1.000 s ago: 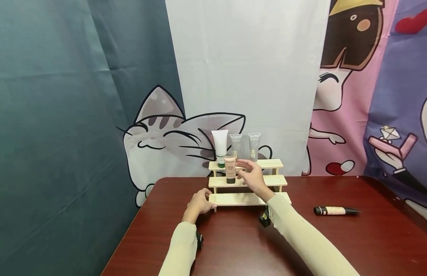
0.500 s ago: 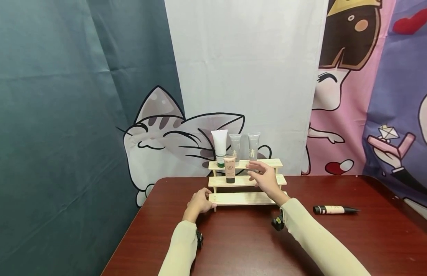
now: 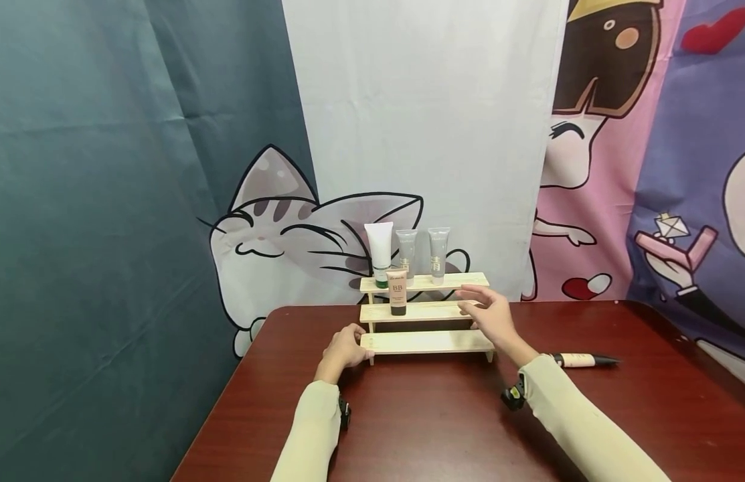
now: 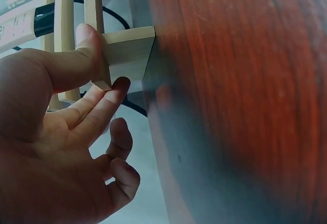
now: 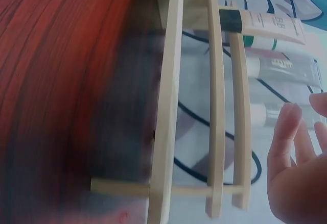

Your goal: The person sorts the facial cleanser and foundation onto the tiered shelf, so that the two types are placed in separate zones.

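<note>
A three-tier wooden display stand [image 3: 429, 343] rests on the table. My left hand [image 3: 343, 347] pinches the left end of its lowest shelf, thumb on one face and fingers on the other, as the left wrist view shows. My right hand [image 3: 494, 316], holding nothing, hovers by the stand's right end with fingers loosely bent. A beige BB cream tube [image 3: 397, 292] with a dark cap stands on the middle shelf at the left. Along the top shelf are a white tube [image 3: 381, 249] with a green cap and two grey translucent tubes [image 3: 438, 253], all cap down.
On the dark red table [image 3: 420, 415], to the right, lies a black and cream pen-shaped tube [image 3: 580, 360], partly covered by my right forearm. Behind the table hangs a printed cloth [image 3: 468, 134] with a cartoon cat.
My right hand has left the BB cream tube and moved rightward to the stand's right end. The tube stays upright on the middle shelf. My left hand keeps its grip.
</note>
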Action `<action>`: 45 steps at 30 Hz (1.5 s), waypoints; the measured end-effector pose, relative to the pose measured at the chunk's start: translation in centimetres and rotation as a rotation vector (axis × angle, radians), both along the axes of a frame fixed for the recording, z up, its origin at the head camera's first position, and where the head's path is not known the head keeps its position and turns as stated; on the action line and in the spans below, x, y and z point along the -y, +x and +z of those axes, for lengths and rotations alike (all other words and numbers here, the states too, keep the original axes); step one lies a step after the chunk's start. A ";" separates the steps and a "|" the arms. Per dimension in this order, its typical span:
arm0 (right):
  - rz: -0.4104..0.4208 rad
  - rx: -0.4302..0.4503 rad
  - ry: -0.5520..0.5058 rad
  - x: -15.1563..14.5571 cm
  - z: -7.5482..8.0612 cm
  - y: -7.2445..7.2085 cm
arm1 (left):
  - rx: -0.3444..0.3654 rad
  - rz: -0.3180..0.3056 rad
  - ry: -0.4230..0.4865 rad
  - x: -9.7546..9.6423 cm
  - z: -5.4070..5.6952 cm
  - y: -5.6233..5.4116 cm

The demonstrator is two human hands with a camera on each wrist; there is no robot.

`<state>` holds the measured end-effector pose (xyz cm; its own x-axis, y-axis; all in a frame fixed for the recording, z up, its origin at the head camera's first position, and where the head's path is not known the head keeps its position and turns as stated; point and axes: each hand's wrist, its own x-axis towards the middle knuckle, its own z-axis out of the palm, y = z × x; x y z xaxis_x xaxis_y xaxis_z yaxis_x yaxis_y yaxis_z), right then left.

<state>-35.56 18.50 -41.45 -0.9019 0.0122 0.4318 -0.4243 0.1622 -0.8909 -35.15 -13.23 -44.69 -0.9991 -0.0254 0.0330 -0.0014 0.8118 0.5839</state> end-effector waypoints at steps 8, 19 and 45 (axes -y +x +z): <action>-0.009 -0.064 0.069 -2.9 0.3 1.3 | -0.003 0.000 -0.008 0.1 0.0 -0.2; -0.064 -0.062 0.201 -6.9 0.3 3.6 | 0.001 0.010 -0.017 0.1 0.1 -0.3; -0.136 0.092 0.445 -17.9 -1.8 6.6 | 0.005 -0.014 -0.008 0.1 0.1 -0.2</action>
<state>-28.94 36.43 -43.24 -0.9399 -0.0357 0.3397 -0.2951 0.5853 -0.7552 -35.33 -13.35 -44.62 -0.9995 -0.0108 0.0282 0.0075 0.8162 0.5778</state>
